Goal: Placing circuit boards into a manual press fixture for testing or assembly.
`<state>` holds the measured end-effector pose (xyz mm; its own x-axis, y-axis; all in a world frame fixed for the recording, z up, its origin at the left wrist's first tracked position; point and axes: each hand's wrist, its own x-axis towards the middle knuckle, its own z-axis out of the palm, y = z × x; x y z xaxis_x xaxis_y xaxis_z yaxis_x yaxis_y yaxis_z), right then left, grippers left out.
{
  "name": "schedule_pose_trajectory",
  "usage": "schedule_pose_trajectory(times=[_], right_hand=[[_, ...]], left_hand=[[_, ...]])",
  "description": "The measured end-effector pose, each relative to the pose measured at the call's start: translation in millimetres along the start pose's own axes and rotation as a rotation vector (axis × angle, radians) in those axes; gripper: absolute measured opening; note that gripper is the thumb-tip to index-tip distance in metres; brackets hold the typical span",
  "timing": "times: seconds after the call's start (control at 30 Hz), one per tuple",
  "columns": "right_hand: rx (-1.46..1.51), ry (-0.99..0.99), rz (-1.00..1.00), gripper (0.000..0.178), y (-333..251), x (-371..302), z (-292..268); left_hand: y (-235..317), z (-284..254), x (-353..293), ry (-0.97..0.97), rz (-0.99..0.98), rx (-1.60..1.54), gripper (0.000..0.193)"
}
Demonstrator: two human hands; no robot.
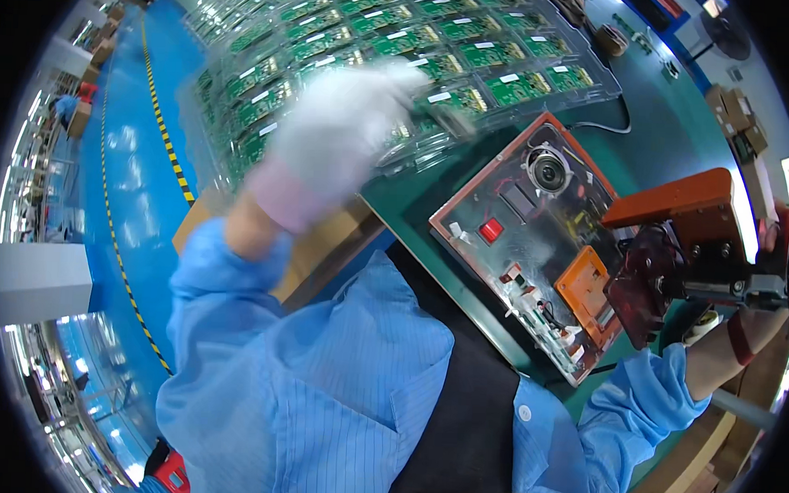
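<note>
My left hand point(351, 115), in a white glove with a pinkish cuff, is smeared by motion above the near side of a clear plastic tray point(582, 98). Its fingers close on a blurred, thin circuit board point(449, 120) seen nearly edge-on. Green circuit boards point(488, 54) with white labels fill the tray's pockets. On the right stands a test fixture point(534, 221) with a clear top, orange edges, a round speaker, a red switch and an orange nest point(588, 292). My right forearm point(712, 362) reaches past it toward the fixture's lever; the right hand's fingers are hidden at the dark rim.
An orange press arm point(674, 204) overhangs the fixture's right side. A black cable point(620, 124) runs along the green table point(668, 126). Below the tray is a cardboard box point(325, 248). Left lies a blue floor point(139, 211) with yellow-black striped lines. A fan point(723, 34) stands far right.
</note>
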<state>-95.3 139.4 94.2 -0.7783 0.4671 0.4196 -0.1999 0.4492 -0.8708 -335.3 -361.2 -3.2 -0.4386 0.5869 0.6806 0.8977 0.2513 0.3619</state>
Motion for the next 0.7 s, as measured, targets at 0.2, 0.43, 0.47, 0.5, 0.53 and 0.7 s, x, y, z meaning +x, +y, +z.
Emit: schedule_pose_trajectory(times=[0.2,0.43,0.47,0.5,0.53,0.7], right_hand=[[-0.022,0.039,-0.086,0.044,-17.6,-10.8,34.7],[-0.196,0.124,-0.298,0.02,-2.9,-11.5,51.5],[-0.226,0.136,-0.326,0.019,1.7,-11.7,53.2],[-0.226,0.134,-0.329,0.019,1.5,-11.2,54.0],[-0.224,0.128,-0.335,0.019,1.3,-10.7,54.8],[-0.222,0.109,-0.353,0.022,0.7,-9.0,58.9]], left_hand=[[-254.9,-129.7,-25.6,-0.089,-0.624,0.607,0.031],[-405.4,-125.4,-63.4,-0.208,-0.833,0.439,0.034],[-408.6,-120.1,-59.4,-0.269,-0.868,0.463,0.035],[-412.7,-122.1,-58.5,-0.267,-0.869,0.462,0.035],[-417.3,-124.9,-55.5,-0.276,-0.852,0.485,0.038],[-430.2,-126.8,-40.2,-0.352,-0.83,0.601,0.049]])
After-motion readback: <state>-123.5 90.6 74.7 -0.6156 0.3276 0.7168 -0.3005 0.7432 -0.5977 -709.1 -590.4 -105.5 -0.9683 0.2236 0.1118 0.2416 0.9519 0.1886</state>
